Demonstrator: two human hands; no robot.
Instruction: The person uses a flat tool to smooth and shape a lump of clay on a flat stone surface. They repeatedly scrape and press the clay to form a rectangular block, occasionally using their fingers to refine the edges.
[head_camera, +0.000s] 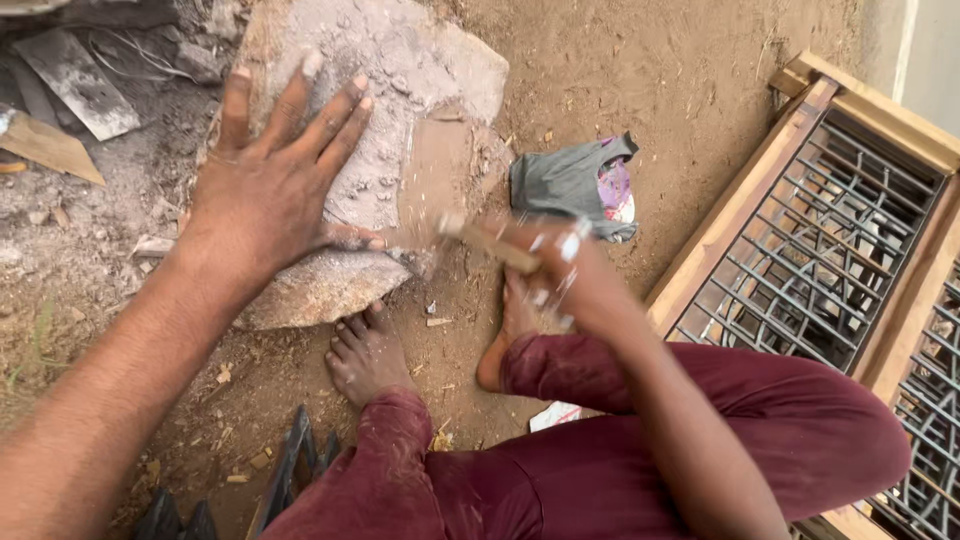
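Observation:
My left hand (270, 180) lies flat with fingers spread on a large grey-brown stone slab (400, 80) resting on the dirt. My right hand (570, 275), blurred by motion, is closed around the wooden handle (490, 243) of a tool whose head meets the stone's right side near a flat reddish patch (435, 175). The tool's head is too blurred to make out. My bare feet (365, 355) sit just below the stone, and I wear maroon trousers (600, 460).
A grey cloth with a coloured patch (580, 185) lies on the dirt right of the stone. A wooden frame with a metal grille (820, 250) lies at the right. Scrap wood and rubble (70, 90) sit at the upper left. Dark metal points (290, 470) rise at the bottom.

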